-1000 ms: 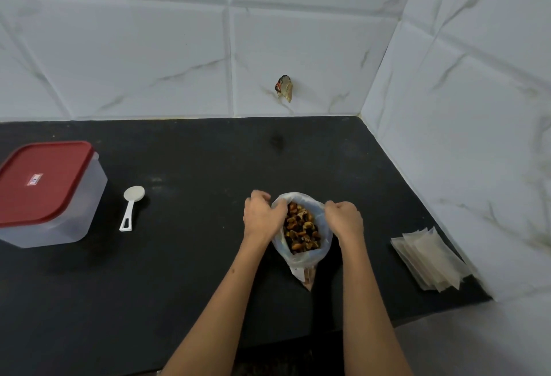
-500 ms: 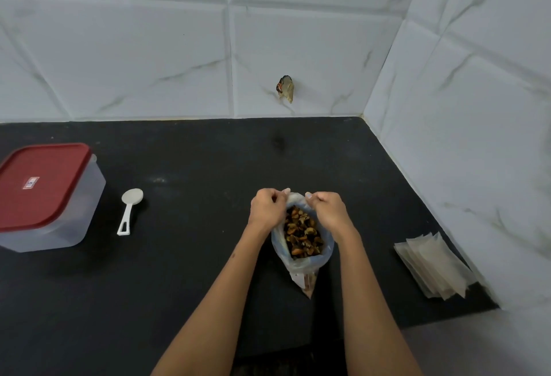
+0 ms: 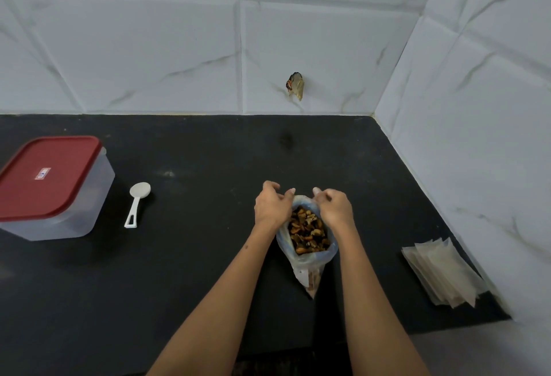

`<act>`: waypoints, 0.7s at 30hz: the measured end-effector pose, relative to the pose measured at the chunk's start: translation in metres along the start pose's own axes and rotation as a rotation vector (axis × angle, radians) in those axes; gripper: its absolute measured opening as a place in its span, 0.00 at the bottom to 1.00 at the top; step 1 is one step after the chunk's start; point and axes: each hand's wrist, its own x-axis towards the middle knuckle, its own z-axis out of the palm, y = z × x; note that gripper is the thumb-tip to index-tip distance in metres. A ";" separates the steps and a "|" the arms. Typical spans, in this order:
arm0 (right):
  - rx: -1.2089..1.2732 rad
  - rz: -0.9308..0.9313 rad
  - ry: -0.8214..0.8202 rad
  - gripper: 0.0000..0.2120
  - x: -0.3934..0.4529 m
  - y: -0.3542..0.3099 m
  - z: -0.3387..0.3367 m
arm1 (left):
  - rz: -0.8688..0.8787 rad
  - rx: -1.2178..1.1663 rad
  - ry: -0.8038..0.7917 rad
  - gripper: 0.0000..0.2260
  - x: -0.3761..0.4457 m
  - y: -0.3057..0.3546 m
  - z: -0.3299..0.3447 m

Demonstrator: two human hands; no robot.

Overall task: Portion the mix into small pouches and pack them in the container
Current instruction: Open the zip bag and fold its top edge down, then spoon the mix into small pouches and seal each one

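Observation:
A clear plastic bag (image 3: 308,259) full of brown nut mix (image 3: 308,231) stands on the black counter. My left hand (image 3: 272,207) and my right hand (image 3: 335,207) both pinch the far rim of the bag's mouth, fingers curled, close together. A stack of small flat pouches (image 3: 444,271) lies to the right near the wall. A clear square container with a red lid (image 3: 49,188) sits closed at the far left. A white plastic spoon (image 3: 137,204) lies beside it, bowl pointing away.
The black counter (image 3: 193,271) meets white tiled walls at the back and on the right. A small torn scrap (image 3: 296,86) sticks to the back wall. The counter's front edge runs under my forearms.
My hands moved from the two sides of the bag's mouth toward each other at its far rim, narrowing the opening. The other objects stay put.

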 end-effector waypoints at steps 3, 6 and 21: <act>-0.006 -0.015 0.053 0.18 -0.010 -0.005 -0.007 | 0.040 -0.058 0.034 0.17 -0.007 -0.004 -0.008; -0.014 -0.088 0.172 0.13 -0.022 -0.013 -0.015 | 0.059 -0.117 0.106 0.14 -0.013 -0.011 -0.026; 0.398 -0.116 -0.291 0.04 -0.089 -0.120 0.139 | -0.041 -0.199 0.673 0.14 -0.049 -0.084 -0.184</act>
